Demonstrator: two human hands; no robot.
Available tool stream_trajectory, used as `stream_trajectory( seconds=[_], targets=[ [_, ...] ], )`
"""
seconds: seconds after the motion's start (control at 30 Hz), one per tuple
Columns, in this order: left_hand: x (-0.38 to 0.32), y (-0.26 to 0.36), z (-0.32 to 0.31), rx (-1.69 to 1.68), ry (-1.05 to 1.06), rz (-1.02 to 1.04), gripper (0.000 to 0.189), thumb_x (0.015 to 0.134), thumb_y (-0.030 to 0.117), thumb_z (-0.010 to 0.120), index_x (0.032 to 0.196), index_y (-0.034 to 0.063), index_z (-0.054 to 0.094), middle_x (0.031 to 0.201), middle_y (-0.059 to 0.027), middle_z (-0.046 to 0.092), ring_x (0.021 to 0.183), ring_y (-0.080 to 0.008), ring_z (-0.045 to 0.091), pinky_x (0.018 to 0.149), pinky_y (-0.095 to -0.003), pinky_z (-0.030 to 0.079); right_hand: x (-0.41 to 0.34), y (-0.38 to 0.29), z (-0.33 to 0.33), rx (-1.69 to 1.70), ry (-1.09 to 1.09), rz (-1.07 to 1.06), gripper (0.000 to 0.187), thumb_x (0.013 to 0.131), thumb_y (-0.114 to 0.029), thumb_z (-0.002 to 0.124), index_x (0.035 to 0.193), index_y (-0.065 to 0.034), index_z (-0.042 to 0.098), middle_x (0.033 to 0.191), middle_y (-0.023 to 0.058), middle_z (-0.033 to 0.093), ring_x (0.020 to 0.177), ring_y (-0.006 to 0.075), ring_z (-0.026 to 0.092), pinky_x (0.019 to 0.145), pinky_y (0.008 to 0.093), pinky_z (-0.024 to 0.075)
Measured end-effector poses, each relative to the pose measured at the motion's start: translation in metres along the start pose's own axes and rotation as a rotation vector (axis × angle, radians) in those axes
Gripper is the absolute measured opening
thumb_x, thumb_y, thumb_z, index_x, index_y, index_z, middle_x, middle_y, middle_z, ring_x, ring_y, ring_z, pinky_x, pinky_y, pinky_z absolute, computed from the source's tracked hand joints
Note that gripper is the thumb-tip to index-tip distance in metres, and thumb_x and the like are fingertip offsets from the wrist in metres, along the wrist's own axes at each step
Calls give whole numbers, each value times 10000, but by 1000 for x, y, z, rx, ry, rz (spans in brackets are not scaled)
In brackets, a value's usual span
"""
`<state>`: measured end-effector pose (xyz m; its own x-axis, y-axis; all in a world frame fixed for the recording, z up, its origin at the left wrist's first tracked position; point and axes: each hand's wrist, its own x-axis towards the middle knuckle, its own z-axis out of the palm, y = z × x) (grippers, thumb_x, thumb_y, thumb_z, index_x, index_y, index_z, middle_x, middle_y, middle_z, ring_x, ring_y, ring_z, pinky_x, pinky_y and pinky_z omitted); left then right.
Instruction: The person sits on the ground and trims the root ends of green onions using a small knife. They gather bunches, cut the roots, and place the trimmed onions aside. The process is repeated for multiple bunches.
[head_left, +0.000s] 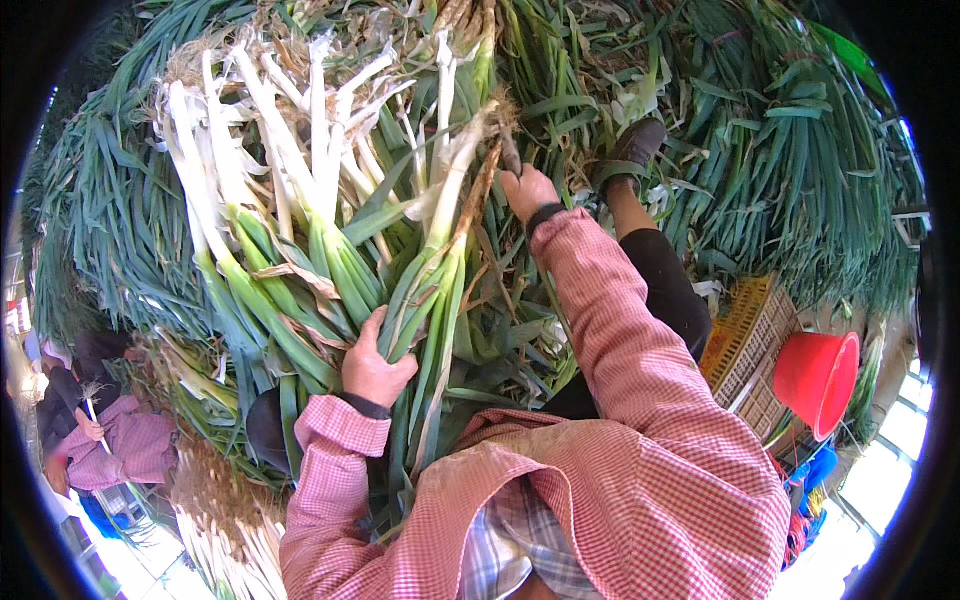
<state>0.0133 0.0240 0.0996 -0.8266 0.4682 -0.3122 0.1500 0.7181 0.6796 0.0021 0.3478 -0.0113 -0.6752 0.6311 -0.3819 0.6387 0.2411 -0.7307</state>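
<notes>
My left hand grips the green leaves of a leek, whose white shank slants up to a rooty end. In my right hand is a short, narrow brown tool, its tip touching or very near those roots; its exact kind is unclear. A brown, withered leaf hangs alongside the shank. Left of this leek lies a loose heap of leeks, white shanks and dry roots pointing away from me. Their green leaves run down towards my left wrist, and some pass under it.
Big stacks of leafy leeks rise at left and right. Beside my right leg are a yellow plastic crate and a red bucket. A co-worker holds a leek at lower left, near more white-shanked leeks.
</notes>
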Motion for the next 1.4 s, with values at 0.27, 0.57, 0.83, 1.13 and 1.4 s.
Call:
stream_trajectory(
  seconds=[0.27, 0.57, 0.83, 1.13, 1.4],
  targets=[
    [-43, -10, -9, -187, 185, 136, 627, 652, 69, 647, 1258, 24, 495, 978, -161, 678, 869, -218, 674, 803, -321, 516, -244, 16, -26, 239, -315, -189, 478, 878, -355, 515, 1207, -8, 504, 881, 242, 628, 838, 384, 630, 730, 417, 489],
    [-33, -16, -12, -191, 47, -35, 621, 644, 88, 644, 1226, -60, 484, 1114, -142, 608, 1030, -196, 581, 947, -298, 425, -182, -1, -13, 322, -249, -55, 435, 871, -320, 516, 1111, 41, 550, 878, 224, 643, 805, 299, 629, 727, 394, 484],
    [-30, -30, -2, -144, 103, 10, 610, 648, 172, 663, 1223, 32, 516, 1036, -177, 656, 952, -284, 647, 868, -331, 482, -254, 7, -20, 223, -347, -210, 426, 870, -313, 530, 1163, -3, 526, 836, 260, 621, 789, 425, 616, 701, 446, 486],
    [-30, -27, -5, -58, 108, 6, 634, 640, 180, 656, 1239, 36, 507, 1054, -214, 642, 968, -322, 643, 863, -354, 489, -78, -1, 14, 72, -247, -36, 539, 886, -360, 471, 1256, 28, 517, 1152, 266, 595, 1084, 356, 580, 929, 412, 443],
    [-31, -39, -1, -213, 117, 31, 629, 649, 128, 661, 1242, -2, 497, 1042, -165, 656, 940, -220, 646, 868, -310, 484, -10, 9, 25, 119, -104, -25, 541, 820, -442, 503, 1067, 31, 595, 931, 252, 630, 877, 397, 601, 784, 430, 460]
  ],
)
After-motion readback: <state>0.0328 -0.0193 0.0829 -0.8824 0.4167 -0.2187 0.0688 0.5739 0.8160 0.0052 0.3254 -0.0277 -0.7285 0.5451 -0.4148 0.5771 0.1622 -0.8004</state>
